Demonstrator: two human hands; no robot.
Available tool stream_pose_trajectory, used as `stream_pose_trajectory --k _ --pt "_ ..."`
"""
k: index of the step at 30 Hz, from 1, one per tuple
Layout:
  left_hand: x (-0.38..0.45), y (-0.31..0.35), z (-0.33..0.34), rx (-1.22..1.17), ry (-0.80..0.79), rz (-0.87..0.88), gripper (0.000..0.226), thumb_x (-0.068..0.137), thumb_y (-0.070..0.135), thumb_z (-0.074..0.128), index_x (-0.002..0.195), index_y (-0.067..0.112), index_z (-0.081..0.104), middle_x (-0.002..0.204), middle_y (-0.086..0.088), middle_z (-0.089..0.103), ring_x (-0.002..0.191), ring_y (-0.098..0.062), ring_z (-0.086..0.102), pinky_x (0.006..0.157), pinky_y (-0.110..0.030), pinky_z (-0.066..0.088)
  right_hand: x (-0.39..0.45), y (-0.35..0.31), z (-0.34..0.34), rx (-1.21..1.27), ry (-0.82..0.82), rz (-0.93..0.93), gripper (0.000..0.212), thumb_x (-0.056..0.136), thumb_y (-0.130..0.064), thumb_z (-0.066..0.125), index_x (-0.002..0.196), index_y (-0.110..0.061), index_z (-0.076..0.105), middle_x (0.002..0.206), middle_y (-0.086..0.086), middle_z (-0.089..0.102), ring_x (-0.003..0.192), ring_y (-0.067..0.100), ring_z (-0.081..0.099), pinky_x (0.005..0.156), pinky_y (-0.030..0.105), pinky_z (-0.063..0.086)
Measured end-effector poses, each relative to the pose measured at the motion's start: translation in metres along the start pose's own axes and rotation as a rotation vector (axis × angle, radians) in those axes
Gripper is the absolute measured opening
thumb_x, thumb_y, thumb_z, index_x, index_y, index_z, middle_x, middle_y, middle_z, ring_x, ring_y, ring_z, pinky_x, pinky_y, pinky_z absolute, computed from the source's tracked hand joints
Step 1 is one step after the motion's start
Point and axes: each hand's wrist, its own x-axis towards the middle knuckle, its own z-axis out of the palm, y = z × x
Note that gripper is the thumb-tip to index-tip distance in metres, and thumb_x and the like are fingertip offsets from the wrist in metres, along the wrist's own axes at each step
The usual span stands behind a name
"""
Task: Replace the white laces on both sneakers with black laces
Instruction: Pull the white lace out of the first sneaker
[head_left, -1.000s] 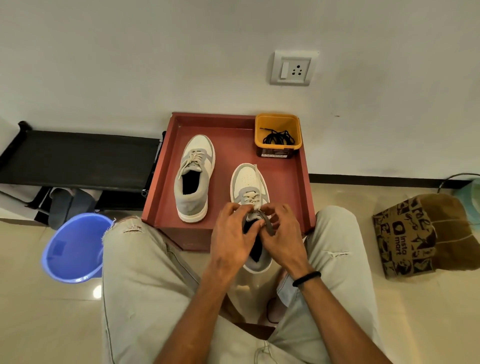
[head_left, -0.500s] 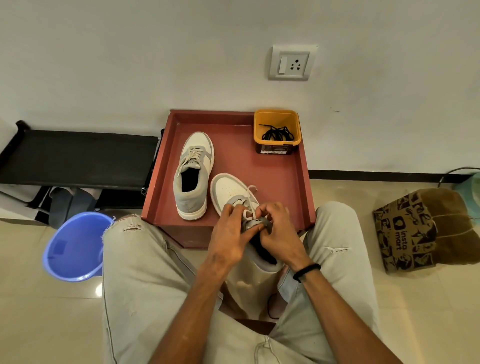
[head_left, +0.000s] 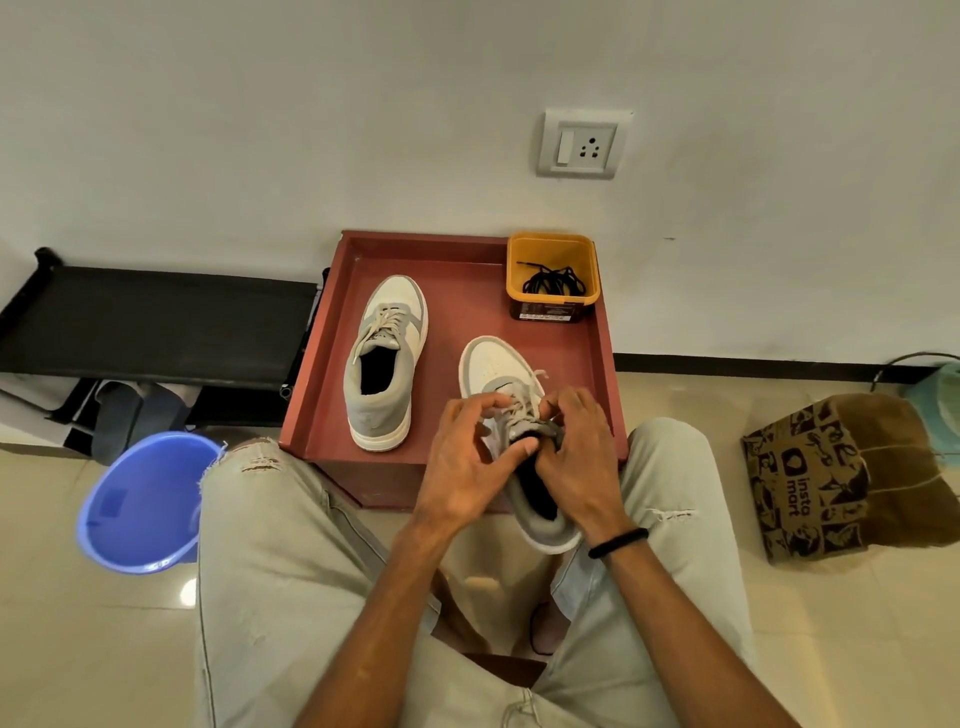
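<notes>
Both hands are worked at the top of the near sneaker (head_left: 506, 384), whose heel hangs off the red tray (head_left: 467, 312): the left hand (head_left: 462, 467) is curled against the tongue, thumb pressed on it, and the right hand (head_left: 576, 457) is closed on the white lace (head_left: 522, 410) at the upper eyelets. Unlacing of the first shoe is judged to be under way; next, the lace must be drawn out eyelet by eyelet. The second sneaker (head_left: 384, 358) remains laced, and black laces (head_left: 553, 280) are kept in the yellow tub (head_left: 553, 247). The fingertips and knot are hidden.
</notes>
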Motion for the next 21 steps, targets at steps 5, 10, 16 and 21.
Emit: stream_pose_trajectory --k 5,10,16,21 --pt "0.005 -0.001 -0.022 0.278 0.099 0.101 0.101 0.069 0.078 0.076 0.154 0.043 0.035 0.157 0.009 0.034 0.149 -0.015 0.027 0.120 -0.031 0.026 0.056 -0.013 -0.053 -0.146 -0.311 -0.286 0.034 0.073 0.004 0.058 0.092 -0.024 0.051 0.098 -0.012 0.051 0.088 0.013 0.050 0.073 0.030 0.041" --pt "0.009 -0.016 -0.020 0.551 -0.044 0.067 0.133 0.060 0.082 0.076 0.161 0.047 -0.003 0.173 0.006 0.003 0.159 -0.019 -0.007 0.129 -0.051 0.004 0.108 -0.050 -0.079 -0.166 -0.715 -0.409 0.029 0.074 0.008 0.057 0.083 -0.019 0.062 0.089 -0.007 0.066 0.087 0.014 0.062 0.077 0.039 0.054" --pt "0.004 -0.031 0.004 0.477 -0.234 -0.197 0.132 0.063 0.078 0.079 0.162 0.027 0.009 0.156 -0.005 0.043 0.140 -0.027 0.045 0.115 -0.047 0.041 0.122 -0.061 -0.025 -0.218 -0.893 -0.498 0.040 0.069 0.013 0.055 0.076 -0.024 0.067 0.084 -0.007 0.073 0.081 0.012 0.068 0.078 0.040 0.058" --pt "-0.002 -0.027 0.012 0.505 -0.043 -0.394 0.122 0.067 0.076 0.077 0.161 0.030 0.014 0.144 -0.013 0.049 0.134 -0.036 0.044 0.107 -0.050 0.043 0.110 -0.035 0.010 -0.145 -0.428 -0.314 0.031 0.087 0.003 0.059 0.100 -0.020 0.074 0.103 -0.006 0.072 0.093 0.009 0.065 0.088 0.033 0.056"
